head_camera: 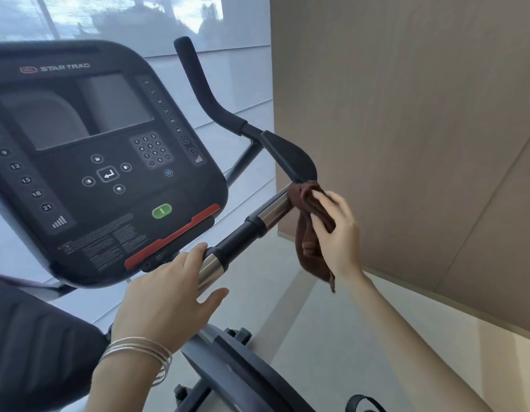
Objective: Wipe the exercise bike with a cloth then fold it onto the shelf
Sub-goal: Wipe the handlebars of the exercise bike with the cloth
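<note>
Crumpled brown cloth [306, 248], gripped by right hand [339, 233] at chrome handlebar [272, 214], left hand [165, 301] laid loosely.

A tan wood-grain wall [406, 114] fills the right side. To its left, glossy pale wall panels [243, 84] with horizontal seams reflect soft daylight. Below the tan wall lies a pale grey floor [332, 337].

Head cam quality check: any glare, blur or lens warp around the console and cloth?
Head view: even daylight, soft shadows; console outline bows from wide-angle warp; its screen mirrors pale shapes; chrome on the handlebar shows bright streaks; fine print is smeared; cloth and right hand fairly crisp.
</note>
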Demonstrator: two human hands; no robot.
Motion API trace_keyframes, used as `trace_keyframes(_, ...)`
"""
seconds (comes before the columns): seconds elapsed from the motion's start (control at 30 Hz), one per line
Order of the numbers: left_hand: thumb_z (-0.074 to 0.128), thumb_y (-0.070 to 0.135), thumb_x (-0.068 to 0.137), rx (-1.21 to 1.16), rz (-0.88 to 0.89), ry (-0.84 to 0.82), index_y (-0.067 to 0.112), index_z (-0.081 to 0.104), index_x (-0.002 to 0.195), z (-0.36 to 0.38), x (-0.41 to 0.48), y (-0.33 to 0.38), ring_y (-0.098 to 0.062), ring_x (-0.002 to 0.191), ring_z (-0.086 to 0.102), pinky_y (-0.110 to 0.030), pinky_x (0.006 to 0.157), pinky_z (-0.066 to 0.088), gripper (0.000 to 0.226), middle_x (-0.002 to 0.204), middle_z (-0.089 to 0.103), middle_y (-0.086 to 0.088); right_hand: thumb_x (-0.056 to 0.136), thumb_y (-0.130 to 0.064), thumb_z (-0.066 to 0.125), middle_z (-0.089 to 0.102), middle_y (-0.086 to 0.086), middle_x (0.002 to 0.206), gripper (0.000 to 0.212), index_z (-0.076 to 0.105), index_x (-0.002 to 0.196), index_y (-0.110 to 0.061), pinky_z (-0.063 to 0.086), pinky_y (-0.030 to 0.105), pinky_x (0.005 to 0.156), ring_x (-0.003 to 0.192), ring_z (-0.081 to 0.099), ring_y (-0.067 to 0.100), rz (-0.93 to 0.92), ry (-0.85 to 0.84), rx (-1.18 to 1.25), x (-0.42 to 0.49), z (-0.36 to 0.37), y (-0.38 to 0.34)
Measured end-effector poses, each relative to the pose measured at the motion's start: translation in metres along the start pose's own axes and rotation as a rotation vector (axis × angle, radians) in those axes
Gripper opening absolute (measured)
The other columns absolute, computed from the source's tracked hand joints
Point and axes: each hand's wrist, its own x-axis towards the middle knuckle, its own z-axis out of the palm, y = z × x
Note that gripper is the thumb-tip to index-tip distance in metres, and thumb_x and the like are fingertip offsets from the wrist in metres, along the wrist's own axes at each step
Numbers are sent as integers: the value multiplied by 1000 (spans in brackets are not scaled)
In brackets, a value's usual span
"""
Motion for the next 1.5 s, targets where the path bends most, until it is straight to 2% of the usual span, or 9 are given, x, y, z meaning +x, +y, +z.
trace_keyframes(0.17,44,65,80,-10,5,48,34,32,131,1,-1,0,-9,84,64,-21,44,26,61,109,61,19,85,3,59,57,1,122,39,61,121,-12,40,10,99,115,53,6,-84,-167,109,-45,-4,-9)
trace_keyframes(0.33,45,65,80,0,13,31,34,30,133,1,-3,0,-8,82,63,-20,45,29,63,109,61,19,86,7,57,57,-1,117,38,61,121,-9,39,1,89,113,55,18,210,-136,146,-27,5,2)
trace_keyframes(0.47,43,65,81,17,29,32,35,24,136,3,0,-2,-5,81,61,-16,45,26,66,112,58,20,84,-2,65,55,-3,120,40,62,120,-17,48,19,96,112,56,14,114,-115,200,-47,17,-14)
trace_keyframes(0.67,45,64,79,46,10,26,35,29,132,3,0,0,-6,76,62,-15,41,18,62,108,60,20,82,0,66,59,-1,114,35,64,115,-12,40,6,95,107,54,0,67,-69,177,-44,27,-7)
trace_keyframes(0.83,45,62,80,43,19,54,34,27,133,4,1,-2,-8,81,63,-20,48,34,62,109,59,20,86,1,62,58,4,113,30,63,115,-7,39,1,89,107,57,18,179,52,146,-9,28,6)
trace_keyframes(0.97,47,60,81,-2,21,62,33,28,132,5,-1,-1,-10,82,63,-25,58,51,61,107,59,18,86,-5,62,57,-1,116,33,61,118,-14,40,3,91,108,54,5,127,7,159,-40,38,-8)
trace_keyframes(1.1,47,59,81,-5,22,75,31,29,133,5,0,-3,-11,80,63,-24,55,47,62,105,59,17,83,-2,66,58,-2,114,34,62,116,-12,39,5,95,107,53,-2,49,-19,174,-56,43,-10)
trace_keyframes(1.37,48,58,81,3,22,68,30,28,132,8,0,-3,-12,81,63,-24,56,47,62,104,59,16,86,0,61,61,6,114,30,63,115,-7,41,1,86,105,58,16,242,149,214,-5,40,11)
trace_keyframes(1.5,48,58,81,8,20,82,31,30,130,7,0,-4,-11,79,63,-23,53,47,59,103,60,16,85,-4,63,60,4,117,32,61,117,-11,41,5,91,107,55,5,120,5,212,-39,41,-3)
